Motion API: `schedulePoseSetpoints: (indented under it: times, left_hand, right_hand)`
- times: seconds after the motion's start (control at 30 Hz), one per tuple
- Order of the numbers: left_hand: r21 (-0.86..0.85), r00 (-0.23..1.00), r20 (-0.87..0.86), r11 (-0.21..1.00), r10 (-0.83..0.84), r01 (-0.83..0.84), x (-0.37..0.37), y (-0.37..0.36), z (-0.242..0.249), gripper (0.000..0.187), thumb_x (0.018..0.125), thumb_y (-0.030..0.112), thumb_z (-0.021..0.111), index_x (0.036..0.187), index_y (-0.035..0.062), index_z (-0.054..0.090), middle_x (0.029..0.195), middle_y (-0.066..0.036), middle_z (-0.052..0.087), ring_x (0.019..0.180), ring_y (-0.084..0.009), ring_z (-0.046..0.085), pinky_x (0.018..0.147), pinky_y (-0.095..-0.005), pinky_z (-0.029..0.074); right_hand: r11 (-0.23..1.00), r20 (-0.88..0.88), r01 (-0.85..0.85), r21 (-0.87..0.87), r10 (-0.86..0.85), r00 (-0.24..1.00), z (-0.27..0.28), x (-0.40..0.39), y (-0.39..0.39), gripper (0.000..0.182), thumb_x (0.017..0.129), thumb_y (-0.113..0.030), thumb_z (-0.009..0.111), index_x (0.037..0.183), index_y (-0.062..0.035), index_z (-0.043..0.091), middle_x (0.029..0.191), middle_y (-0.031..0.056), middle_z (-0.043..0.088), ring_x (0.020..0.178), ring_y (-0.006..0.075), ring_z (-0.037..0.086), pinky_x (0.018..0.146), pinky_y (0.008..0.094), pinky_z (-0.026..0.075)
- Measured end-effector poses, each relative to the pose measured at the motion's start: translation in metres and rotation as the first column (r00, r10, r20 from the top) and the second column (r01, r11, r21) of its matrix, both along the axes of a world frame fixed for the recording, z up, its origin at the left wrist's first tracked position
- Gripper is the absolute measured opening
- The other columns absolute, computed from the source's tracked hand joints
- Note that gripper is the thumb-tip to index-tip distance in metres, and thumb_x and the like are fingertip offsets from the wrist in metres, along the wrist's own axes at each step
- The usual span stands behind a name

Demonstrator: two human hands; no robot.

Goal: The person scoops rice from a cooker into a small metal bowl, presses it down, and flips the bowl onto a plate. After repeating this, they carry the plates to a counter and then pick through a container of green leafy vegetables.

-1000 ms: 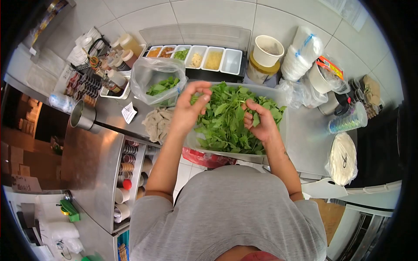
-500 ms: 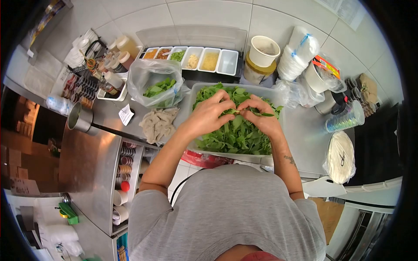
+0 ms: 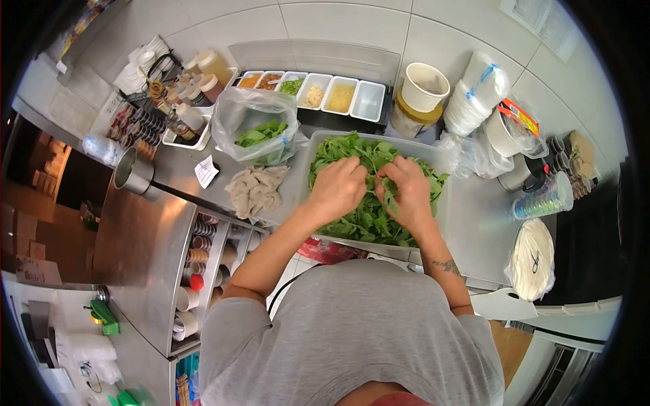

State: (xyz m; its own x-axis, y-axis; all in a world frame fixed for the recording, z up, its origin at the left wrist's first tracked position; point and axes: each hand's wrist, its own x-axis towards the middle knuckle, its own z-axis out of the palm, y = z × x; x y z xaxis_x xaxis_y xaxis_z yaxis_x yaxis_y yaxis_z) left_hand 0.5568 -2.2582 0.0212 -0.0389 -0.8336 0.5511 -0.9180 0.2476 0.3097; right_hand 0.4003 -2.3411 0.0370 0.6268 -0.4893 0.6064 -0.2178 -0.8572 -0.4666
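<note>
- Steel counter against a white tiled wall, crowded with kitchen stock.
- Clear plastic tub at centre, heaped with green leaves.
- Left hand over the tub's 9 o'clock side, fingers curled narrow onto a leafy sprig; pinching it, as far as can be told.
- Right hand just beside the left, toward 3 o'clock, fingers closed on the same sprig, fingertips of both hands almost touching.
- Sprig held just above the heap, at the tub's middle.
- Plastic bag at 10 o'clock from the tub, mouth open, a few picked leaves inside.
- Crumpled grey cloth at 9 o'clock, just beside the tub wall.
- Row of small condiment trays at 12 o'clock, against the wall.
- Paper cup at 1 o'clock, standing on a lidded yellow container.
- Bagged stack of white lids farther toward 2 o'clock.
- Bagged white rounds at 4 o'clock, well apart from the tub.
- Steel pot far off at 9 o'clock, near the counter edge.
- Sauce bottles at 10 o'clock, beyond the bag.
</note>
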Motion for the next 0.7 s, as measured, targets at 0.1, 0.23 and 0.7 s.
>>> schedulePoseSetpoints:
  times: [0.1, 0.23, 0.7]
  left_hand:
    - [-0.012, 0.968, -0.241, 0.997, 0.069, -0.074, 0.003, -0.007, -0.012, 0.007, 0.078, 0.003, 0.058, 0.084, 0.0010, 0.058, 0.078, -0.013, 0.053, 0.075, -0.0283, 0.057, 0.067, -0.0371, 0.045]
    - [0.131, 0.591, -0.796, 0.990, 0.132, -0.044, 0.008, -0.010, -0.023, 0.010, 0.083, 0.008, 0.056, 0.088, 0.0016, 0.060, 0.079, -0.007, 0.060, 0.073, -0.0176, 0.057, 0.067, -0.0293, 0.045]
    - [0.223, 0.763, -0.386, 0.855, 0.518, -0.468, 0.169, 0.007, 0.042, 0.026, 0.090, 0.020, 0.052, 0.107, 0.0038, 0.063, 0.099, -0.010, 0.065, 0.084, -0.0218, 0.062, 0.074, -0.0322, 0.049]
  right_hand:
    - [0.997, 0.072, 0.060, 0.045, -0.063, 0.995, -0.005, 0.007, 0.009, 0.010, 0.072, -0.006, 0.065, 0.079, -0.0075, 0.058, 0.074, 0.0098, 0.049, 0.070, 0.0271, 0.052, 0.058, 0.0343, 0.040]
    - [0.744, 0.210, -0.096, 0.661, -0.060, 0.976, -0.014, 0.009, 0.009, 0.007, 0.080, -0.010, 0.064, 0.081, -0.0046, 0.059, 0.078, 0.0032, 0.057, 0.072, 0.0164, 0.053, 0.064, 0.0275, 0.041]
    - [0.575, 0.065, -0.094, 0.813, 0.070, 0.995, -0.023, -0.061, -0.035, 0.052, 0.074, 0.005, 0.051, 0.125, -0.0077, 0.050, 0.116, 0.0042, 0.053, 0.100, 0.0150, 0.048, 0.092, 0.0283, 0.040]
